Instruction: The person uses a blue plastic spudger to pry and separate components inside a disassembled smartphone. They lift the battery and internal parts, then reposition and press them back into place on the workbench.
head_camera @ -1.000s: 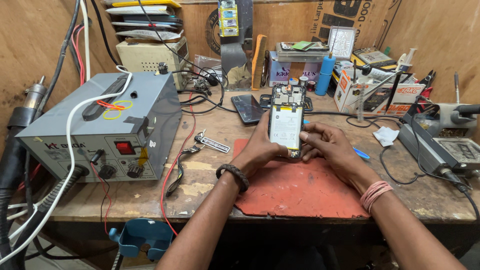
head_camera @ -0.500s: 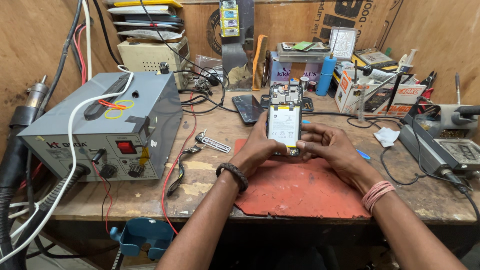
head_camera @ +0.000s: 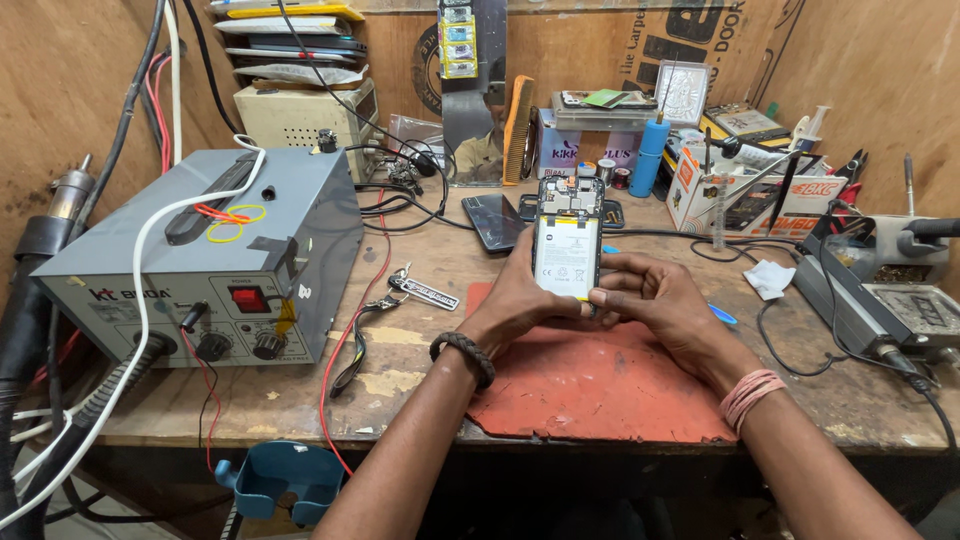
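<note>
Both hands grip the opened phone [head_camera: 567,240], back cover off, white battery and top board exposed. Left hand [head_camera: 520,300] wraps the phone's left edge w/ thumb over the lower part; right hand [head_camera: 650,300] closed on the bottom right corner, fingertips pinching near the bottom edge. Phone is held upright, tilted toward the camera, above the red mat [head_camera: 600,385] at bench [head_camera: 300,400] centre, not touching it. Can't tell if anything small sits between the right fingertips. Step looks like inspection or handling of the lower end of the opened phone, prob. around the battery's bottom edge or connector; disassembly seems partway, battery in place. Any further work there would call for a steady left-hand hold and fine fingertip or tool work at the bottom edge, w/o flexing the board. Nearby: grey rework station [head_camera: 200,270] to the left, keys [head_camera: 420,290] just left of the mat, dark phone [head_camera: 495,222] lying behind, blue tool [head_camera: 722,315] by the right wrist.
</note>
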